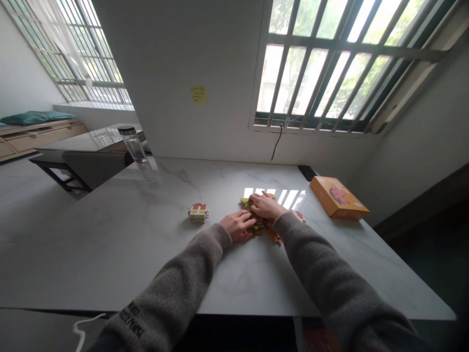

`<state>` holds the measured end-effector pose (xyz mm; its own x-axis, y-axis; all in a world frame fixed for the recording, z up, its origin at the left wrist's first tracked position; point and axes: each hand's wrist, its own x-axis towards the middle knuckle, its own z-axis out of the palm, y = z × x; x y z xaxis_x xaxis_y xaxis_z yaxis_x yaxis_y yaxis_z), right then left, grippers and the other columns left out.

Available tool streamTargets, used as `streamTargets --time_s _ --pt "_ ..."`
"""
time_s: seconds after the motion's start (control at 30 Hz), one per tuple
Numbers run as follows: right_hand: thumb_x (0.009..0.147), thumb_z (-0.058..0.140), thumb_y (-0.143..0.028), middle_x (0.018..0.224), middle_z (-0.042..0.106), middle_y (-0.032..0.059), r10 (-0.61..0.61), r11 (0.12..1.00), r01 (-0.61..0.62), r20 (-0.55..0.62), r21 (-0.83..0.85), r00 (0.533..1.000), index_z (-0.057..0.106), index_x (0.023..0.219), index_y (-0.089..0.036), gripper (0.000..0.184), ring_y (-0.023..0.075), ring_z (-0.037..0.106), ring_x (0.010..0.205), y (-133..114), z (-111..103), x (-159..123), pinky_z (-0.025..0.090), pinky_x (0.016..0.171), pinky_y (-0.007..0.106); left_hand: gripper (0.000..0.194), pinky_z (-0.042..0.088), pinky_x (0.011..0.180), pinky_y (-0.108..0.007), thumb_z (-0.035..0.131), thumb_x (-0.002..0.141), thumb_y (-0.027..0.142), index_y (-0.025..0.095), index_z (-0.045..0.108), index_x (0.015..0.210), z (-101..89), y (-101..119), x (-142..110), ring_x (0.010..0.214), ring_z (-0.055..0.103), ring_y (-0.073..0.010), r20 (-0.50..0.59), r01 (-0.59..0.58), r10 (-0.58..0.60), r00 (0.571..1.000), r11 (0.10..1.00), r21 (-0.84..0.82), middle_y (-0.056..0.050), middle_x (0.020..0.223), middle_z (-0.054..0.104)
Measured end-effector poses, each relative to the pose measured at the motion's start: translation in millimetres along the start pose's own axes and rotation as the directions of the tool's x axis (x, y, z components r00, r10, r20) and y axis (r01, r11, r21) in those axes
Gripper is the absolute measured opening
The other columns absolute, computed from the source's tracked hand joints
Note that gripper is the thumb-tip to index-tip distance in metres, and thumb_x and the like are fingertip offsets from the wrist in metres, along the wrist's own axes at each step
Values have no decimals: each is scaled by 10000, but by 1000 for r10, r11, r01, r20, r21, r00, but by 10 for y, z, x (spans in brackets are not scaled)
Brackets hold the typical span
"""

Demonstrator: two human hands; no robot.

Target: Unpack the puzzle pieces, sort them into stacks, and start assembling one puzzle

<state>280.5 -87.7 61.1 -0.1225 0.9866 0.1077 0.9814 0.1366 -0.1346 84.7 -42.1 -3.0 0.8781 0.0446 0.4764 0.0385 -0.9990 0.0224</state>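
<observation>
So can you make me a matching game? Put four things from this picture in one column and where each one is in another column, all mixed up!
Things:
1. Yellow sticky note
2. Clear bottle with black lid
3. Orange box
4. Small stack of puzzle pieces

Places:
A. Lying flat at the right side of the marble table
B. On the tabletop, to the left of the left hand
C. Stuck on the white wall
D. Standing at the table's far left

Pairs: 1-C, 2-D, 3-A, 4-B
</observation>
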Motion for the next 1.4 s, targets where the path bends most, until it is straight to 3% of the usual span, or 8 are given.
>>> streamTargets --time_s 0.33,0.73,0.83,0.93,1.03,1.13,1.27,1.4 --pt "867 647 -474 1032 734 108 -36 996 27 109 83 993 621 1147 -191 398 267 671 964 -154 -87 -164 451 867 331 512 457 1006 -450 690 734 297 201 615 1232 -365 254 -299 1119 572 -297 -6 34 -34 999 999 -11 -115 1219 638" --pt "958 575 -359 1045 756 90 -29 988 33 -23 152 999 631 1232 -214 314 229 698 952 -94 -22 -36 455 811 280 477 465 963 -464 611 860 370 196 547 1300 -392 236 -327 1101 550 -294 -49 155 -166 985 972 -175 -132 1237 581" --pt "845 717 -280 1055 747 83 -33 983 33 -4 181 999 618 1230 -210 403 231 687 964 -6 -10 -3 461 818 275 431 470 959 -449 552 898 303 198 525 1315 -382 197 -321 1084 553 -276 -114 211 -244 963 947 -240 -119 1206 587" --pt "829 717 -263 917 740 66 7 979 -2 -22 205 1000 665 1015 -188 207 220 675 838 21 -44 -10 456 754 277 440 486 956 -445 537 893 229 199 505 1331 -376 165 -307 1053 565 -260 -202 235 -307 930 919 -315 -113 1169 589" --pt "892 639 -370 857 708 52 77 958 -47 -97 283 992 620 976 -180 209 201 639 759 -93 -96 -70 455 693 282 542 508 946 -450 571 878 227 199 435 1402 -399 145 -282 1048 568 -252 -338 287 -425 840 876 -389 -123 1197 560" --pt "916 580 -473 918 692 45 185 738 11 -218 674 958 575 1027 -192 303 190 637 811 -360 -107 -184 492 717 289 792 497 995 -492 692 837 353 212 295 1508 -438 134 -263 1204 516 -303 -389 314 -458 799 870 -380 -166 1371 457" --pt "904 570 -544 976 674 47 338 281 90 -186 956 922 577 1043 -195 376 191 638 863 -779 -23 -351 526 784 319 1041 404 1122 -553 777 776 471 228 149 1570 -467 125 -261 1399 362 -367 -365 265 -374 853 911 -317 -195 1512 327" --pt "919 556 -536 1049 670 57 412 166 99 -160 981 897 571 1119 -209 383 205 637 941 -1021 91 -446 530 850 345 986 401 1135 -555 753 805 495 211 188 1562 -481 116 -272 1383 400 -367 -365 245 -347 864 923 -297 -204 1477 378"
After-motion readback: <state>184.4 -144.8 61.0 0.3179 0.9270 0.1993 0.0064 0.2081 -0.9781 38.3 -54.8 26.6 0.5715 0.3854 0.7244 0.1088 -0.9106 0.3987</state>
